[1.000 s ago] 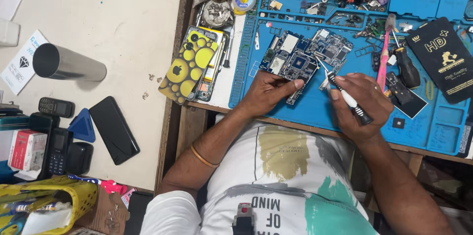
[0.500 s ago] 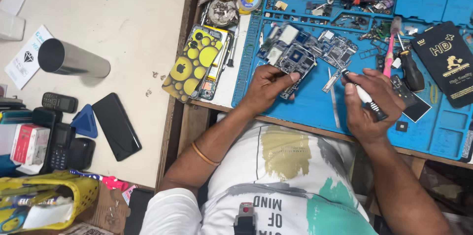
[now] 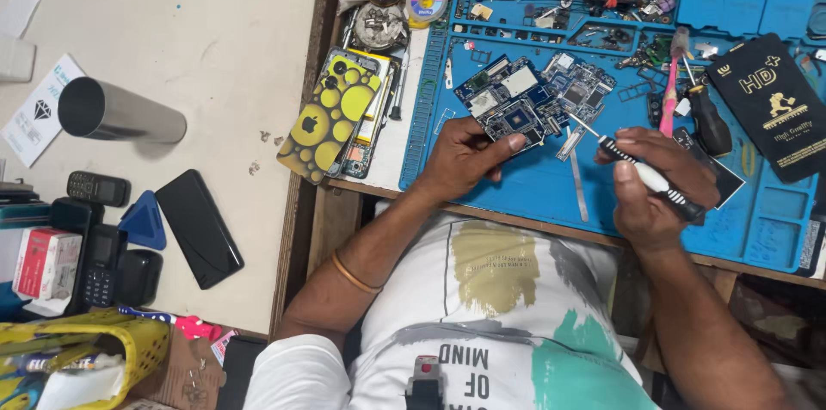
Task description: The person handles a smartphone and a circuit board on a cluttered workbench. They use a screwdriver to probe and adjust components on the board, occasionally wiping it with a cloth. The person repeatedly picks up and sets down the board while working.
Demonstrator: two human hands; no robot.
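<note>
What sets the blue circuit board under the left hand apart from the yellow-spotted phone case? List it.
The blue circuit board lies on the blue work mat; the yellow-spotted phone case lies left of the mat, on stacked phone parts. The board is bare, showing chips and metal shields; the case is a smooth printed cover. The left hand pins the board; nothing touches the case. Both lie flat.

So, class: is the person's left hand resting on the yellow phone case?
No: the left hand presses on the circuit board on the blue mat, while the yellow phone case lies apart.
</note>
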